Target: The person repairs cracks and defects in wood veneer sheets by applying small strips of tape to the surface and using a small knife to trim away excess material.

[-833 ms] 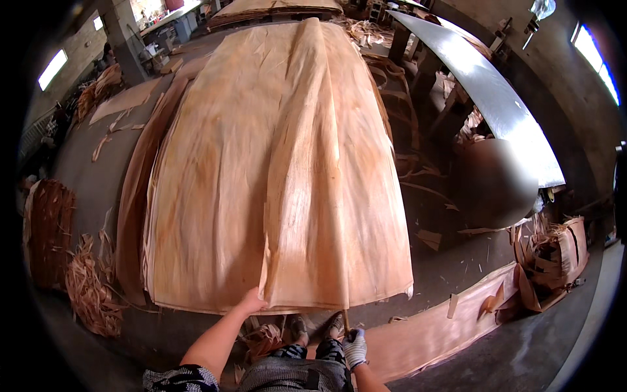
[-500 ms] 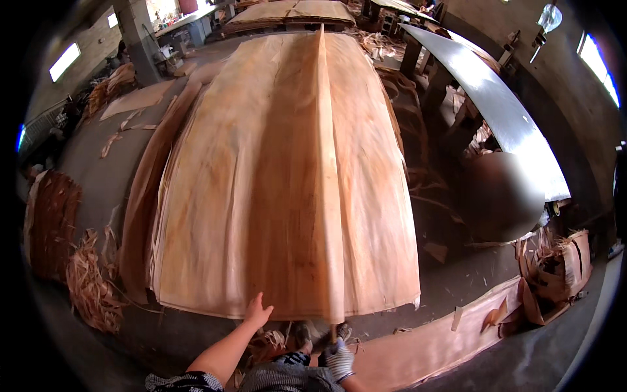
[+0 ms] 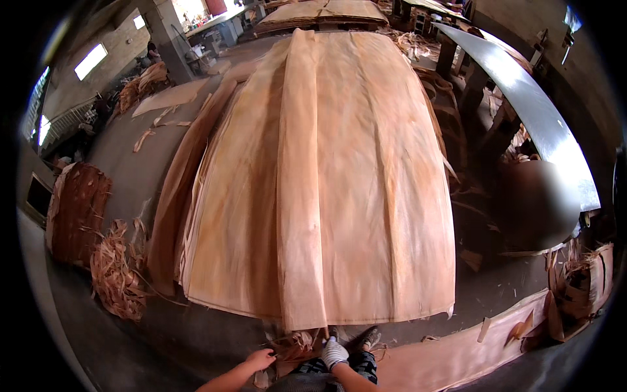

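Note:
A broad stack of thin wood veneer sheets [image 3: 235, 261] lies lengthwise before me. Along its middle runs a raised, folded-over strip of veneer [image 3: 300, 196], its near end overhanging the stack's front edge. My right hand [image 3: 335, 353], in a white-and-grey knit glove, is closed round a thin stick [image 3: 326, 332] at that near end. The rest of the stick is hidden under the veneer. My bare left hand [image 3: 261, 359] hangs left of it, just short of the stack, fingers loosely apart and holding nothing.
A long shiny-topped table [image 3: 522, 98] stands at the right. Veneer scraps [image 3: 116, 274] heap at the left, beside a dark brown bundle [image 3: 81, 212]. A long veneer strip [image 3: 450, 349] lies on the floor at the near right. Another veneer stack [image 3: 320, 13] is at the back.
The raised ridge of veneer has moved left across the stack and now lies as a wider fold. My left hand has drawn back from the stack's edge; the right keeps its hold.

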A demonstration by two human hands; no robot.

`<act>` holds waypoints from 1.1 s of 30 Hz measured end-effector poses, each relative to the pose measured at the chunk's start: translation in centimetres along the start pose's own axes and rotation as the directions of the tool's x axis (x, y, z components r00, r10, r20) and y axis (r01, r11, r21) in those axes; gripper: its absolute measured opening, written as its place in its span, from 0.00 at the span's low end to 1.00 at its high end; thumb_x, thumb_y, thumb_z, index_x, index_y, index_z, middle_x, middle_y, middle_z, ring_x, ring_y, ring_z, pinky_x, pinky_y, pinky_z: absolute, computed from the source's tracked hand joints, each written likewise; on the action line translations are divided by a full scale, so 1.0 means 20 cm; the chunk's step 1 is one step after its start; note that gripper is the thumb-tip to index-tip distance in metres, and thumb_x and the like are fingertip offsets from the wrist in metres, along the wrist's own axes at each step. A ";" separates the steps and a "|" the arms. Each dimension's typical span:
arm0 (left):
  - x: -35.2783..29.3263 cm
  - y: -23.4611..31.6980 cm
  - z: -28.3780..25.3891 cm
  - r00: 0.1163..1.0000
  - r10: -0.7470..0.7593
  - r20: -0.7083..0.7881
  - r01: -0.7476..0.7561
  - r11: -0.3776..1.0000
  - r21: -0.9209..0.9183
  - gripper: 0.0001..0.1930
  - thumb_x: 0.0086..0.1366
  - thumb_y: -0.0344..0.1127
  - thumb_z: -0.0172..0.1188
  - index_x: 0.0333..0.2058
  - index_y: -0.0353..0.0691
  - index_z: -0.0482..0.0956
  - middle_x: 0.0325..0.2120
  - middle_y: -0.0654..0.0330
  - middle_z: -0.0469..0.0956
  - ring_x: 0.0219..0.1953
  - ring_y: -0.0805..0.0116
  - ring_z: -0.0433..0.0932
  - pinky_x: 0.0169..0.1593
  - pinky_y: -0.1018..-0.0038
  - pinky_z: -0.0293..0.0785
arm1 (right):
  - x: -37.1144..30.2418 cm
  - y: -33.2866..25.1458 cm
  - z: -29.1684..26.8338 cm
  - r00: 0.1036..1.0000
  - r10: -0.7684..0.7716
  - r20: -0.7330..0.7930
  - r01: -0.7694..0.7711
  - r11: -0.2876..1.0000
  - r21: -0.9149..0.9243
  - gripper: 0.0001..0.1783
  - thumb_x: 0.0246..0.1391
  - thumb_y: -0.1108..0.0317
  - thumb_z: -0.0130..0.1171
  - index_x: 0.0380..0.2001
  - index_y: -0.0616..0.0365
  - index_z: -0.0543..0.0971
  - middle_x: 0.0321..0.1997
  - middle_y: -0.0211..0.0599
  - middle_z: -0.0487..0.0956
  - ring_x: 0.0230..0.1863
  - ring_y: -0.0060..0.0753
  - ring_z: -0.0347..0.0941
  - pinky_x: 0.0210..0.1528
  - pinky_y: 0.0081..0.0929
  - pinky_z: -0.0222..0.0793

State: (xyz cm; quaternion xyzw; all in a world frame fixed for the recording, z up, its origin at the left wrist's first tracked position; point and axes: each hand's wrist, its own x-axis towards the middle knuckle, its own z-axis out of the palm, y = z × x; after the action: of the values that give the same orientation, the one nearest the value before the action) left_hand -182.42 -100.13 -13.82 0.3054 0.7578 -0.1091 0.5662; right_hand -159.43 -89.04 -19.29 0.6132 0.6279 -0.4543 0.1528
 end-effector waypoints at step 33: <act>0.15 0.97 0.22 0.900 0.425 -0.095 -0.005 -0.207 -0.978 0.16 0.62 0.44 0.49 0.41 0.39 0.70 0.34 0.57 0.75 0.36 0.63 0.75 0.39 0.69 0.72 | -0.60 0.20 -1.62 0.567 -0.187 -0.802 0.032 0.978 -0.206 0.16 0.41 0.53 0.61 0.24 0.55 0.77 0.21 0.43 0.76 0.25 0.46 0.73 0.28 0.36 0.67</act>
State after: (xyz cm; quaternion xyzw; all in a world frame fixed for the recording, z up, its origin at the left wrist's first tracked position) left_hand -168.05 -86.02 -14.54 -0.1234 0.4160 0.5633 0.7032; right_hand -141.49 -72.71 5.67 0.6979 0.7002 -0.0738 -0.1314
